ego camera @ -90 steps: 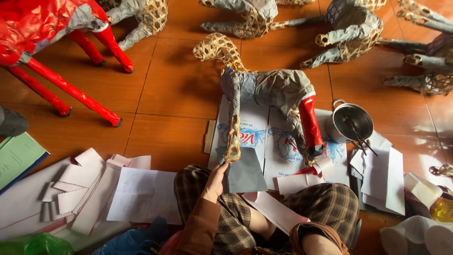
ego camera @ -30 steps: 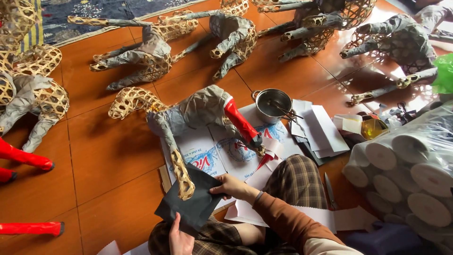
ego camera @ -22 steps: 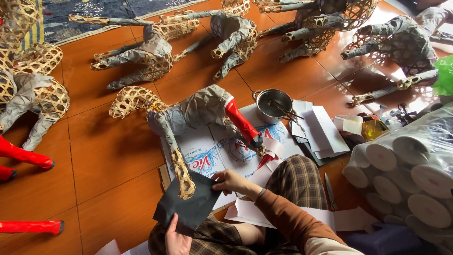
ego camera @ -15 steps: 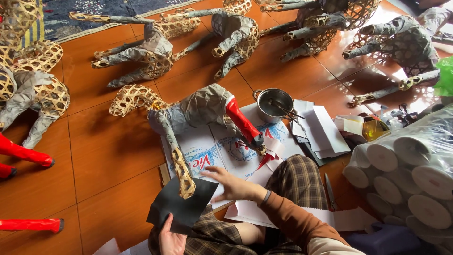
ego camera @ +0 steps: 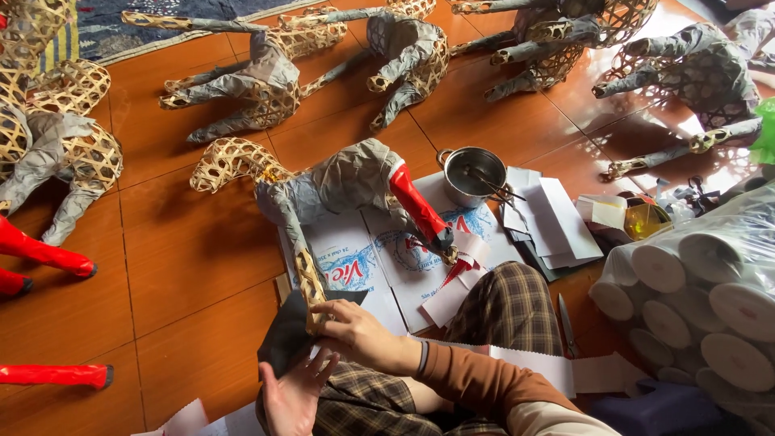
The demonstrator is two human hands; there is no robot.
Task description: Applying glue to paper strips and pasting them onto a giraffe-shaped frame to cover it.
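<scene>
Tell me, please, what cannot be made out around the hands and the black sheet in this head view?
- Black sheet: its near edge lies behind the left hand and the frame leg.
- Right hand: its fingertips curl round the leg, so the grip is hidden.
- Left hand: the wrist is cut off by the bottom edge.
- Pot: its contents are too small to tell.

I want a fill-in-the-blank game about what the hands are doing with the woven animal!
1. The right hand presses on the woven animal's front leg, which lies on a sheet of ____ paper.
2. The left hand holds that sheet from ____.
3. One back leg of the woven animal is already covered in ____ paper.
4. The metal pot sits on the floor next to sheets of ____ paper.

Missing words: black; below; red; white
</scene>
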